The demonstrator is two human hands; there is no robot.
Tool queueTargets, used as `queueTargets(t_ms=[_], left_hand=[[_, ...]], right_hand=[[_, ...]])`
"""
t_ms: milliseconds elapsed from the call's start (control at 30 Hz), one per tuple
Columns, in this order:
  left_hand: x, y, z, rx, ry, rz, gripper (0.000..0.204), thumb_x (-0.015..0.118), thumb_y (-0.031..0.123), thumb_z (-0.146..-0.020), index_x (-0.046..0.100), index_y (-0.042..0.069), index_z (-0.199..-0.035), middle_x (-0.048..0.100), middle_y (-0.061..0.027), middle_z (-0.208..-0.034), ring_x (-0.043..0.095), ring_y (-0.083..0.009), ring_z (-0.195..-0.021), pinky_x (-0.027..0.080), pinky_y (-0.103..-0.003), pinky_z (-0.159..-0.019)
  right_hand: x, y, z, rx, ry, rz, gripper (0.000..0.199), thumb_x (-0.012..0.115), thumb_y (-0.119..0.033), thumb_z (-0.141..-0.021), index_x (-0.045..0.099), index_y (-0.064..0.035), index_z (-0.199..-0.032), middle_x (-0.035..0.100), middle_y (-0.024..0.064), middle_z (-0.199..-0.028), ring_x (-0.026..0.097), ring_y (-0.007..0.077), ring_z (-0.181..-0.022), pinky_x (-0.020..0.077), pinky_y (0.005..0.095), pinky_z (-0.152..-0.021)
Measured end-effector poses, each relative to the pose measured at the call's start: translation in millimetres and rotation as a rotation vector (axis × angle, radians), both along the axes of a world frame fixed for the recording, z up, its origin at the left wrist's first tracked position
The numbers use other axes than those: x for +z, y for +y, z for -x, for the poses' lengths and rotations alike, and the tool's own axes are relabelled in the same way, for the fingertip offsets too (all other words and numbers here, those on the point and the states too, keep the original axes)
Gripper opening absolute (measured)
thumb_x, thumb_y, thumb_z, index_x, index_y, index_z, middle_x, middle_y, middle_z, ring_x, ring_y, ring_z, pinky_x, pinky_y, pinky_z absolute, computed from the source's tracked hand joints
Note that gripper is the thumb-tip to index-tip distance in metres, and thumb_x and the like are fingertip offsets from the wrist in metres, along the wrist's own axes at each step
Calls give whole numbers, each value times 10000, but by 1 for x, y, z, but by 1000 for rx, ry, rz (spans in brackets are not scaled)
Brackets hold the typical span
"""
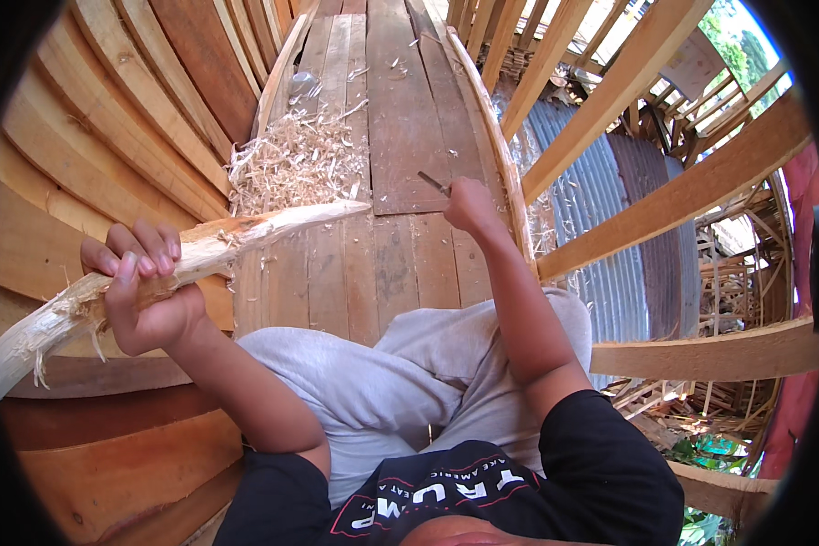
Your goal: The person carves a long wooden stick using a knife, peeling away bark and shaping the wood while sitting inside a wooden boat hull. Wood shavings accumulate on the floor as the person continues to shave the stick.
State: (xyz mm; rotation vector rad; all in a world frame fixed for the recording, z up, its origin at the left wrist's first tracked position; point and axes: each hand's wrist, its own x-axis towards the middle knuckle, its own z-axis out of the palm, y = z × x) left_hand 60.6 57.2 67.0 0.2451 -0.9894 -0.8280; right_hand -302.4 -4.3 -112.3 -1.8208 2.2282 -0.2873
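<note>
A long, pale, peeled branch (273, 224) tapers to a point over the floorboards, its thicker end running out at the left rim. My left hand (150, 287) is closed round its thick part, thumb and fingers wrapped over the wood. Loose shreds of fibre hang from the branch near that hand. My right hand (470, 205) is closed in a fist on a knife (434, 183), whose dark narrow blade sticks out to the left. The knife's handle is hidden in the fist. Blade and branch are apart, with bare boards between them.
Wood shavings (305, 155) lie heaped on the plank floor (387, 273) beyond the branch. Curved planks (91, 155) wall the left side. Upright wooden ribs (664, 191) line the right, with corrugated metal sheets (591, 200) outside them. A small clear object (304, 86) lies past the shavings.
</note>
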Motion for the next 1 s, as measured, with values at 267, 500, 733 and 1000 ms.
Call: queueTargets(t_ms=[267, 500, 733, 1000], left_hand=[[-13, -13, 15, -8, 17, -70, 170, 530, 54, -733, 386, 118, -798, 364, -12, -614, 386, -118, -539, 372, -287, -577], [-21, -22, 21, -31, 9, -102, 153, 518, 52, -736, 398, 108, -813, 391, -22, -616, 393, -124, -542, 376, -284, -574], [-25, -25, 20, -50, -2, -103, 152, 517, 52, -736, 400, 108, -815, 400, -28, -617, 403, -129, -548, 386, -286, -578], [-41, -41, 30, -90, 17, -40, 155, 517, 41, -750, 396, 107, -820, 414, -34, -619, 429, -136, -544, 401, -292, -567]], right_hand=[[-74, -35, 48, -335, -95, 315, 205, 591, -11, -714, 638, 50, -904, 646, 269, -969, 606, 405, -1011, 490, 434, -857], [-122, -41, 37, 95, -518, 196, 286, 610, 2, -751, 630, 48, -1032, 648, 255, -982, 621, 384, -969, 486, 403, -859], [-105, -48, -4, -100, -320, 116, 378, 573, -7, -772, 557, 41, -1147, 623, 257, -1065, 602, 386, -1026, 473, 394, -877], [-83, -37, -36, 60, -476, 1, 265, 599, -109, -855, 563, 5, -1092, 641, 237, -957, 618, 371, -869, 481, 416, -773]])
